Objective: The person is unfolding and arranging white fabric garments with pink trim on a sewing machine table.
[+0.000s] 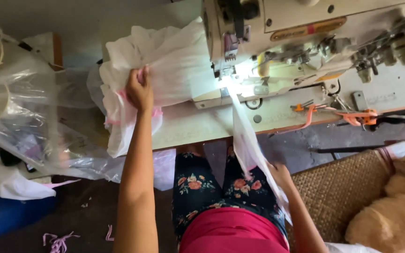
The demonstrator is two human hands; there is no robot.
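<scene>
- The pale, worn sewing table (pixel 198 126) carries everything here, with a cream industrial sewing machine (pixel 305 42) bolted across its far side and a small lamp glaring at the needle area.
- To the left, a large crumpled sheet of clear plastic wrap (pixel 33 122) is draped over cones and bundles; it hangs close to the table's edge.
- A heaped bundle of white fabric with pink trim (pixel 165 65) lies on the table left of the machine head, spilling over the front edge.
- The left hand (pixel 139 89) rests on top of that bundle, fingers closed on a fold of the cloth.
- A long narrow strip of the same white fabric (pixel 247 136) runs from under the presser foot down to the lap, taut and slightly twisted.
- The right hand (pixel 280 175) holds the strip's lower end near the floral-print knee; its fingers are hidden behind the cloth, so I cannot tell how tightly they grip.
- A woven straw mat (pixel 338 192) sits at the right, with a tan soft toy (pixel 399 201) on it.
- Pink fabric scraps (pixel 59 241) litter the floor.
- My worry: if the right hand pulls harder than the left feeds, the strip could skew at the needle and the seam would wander; the overhanging bundle might also slide off and drag the work sideways.
</scene>
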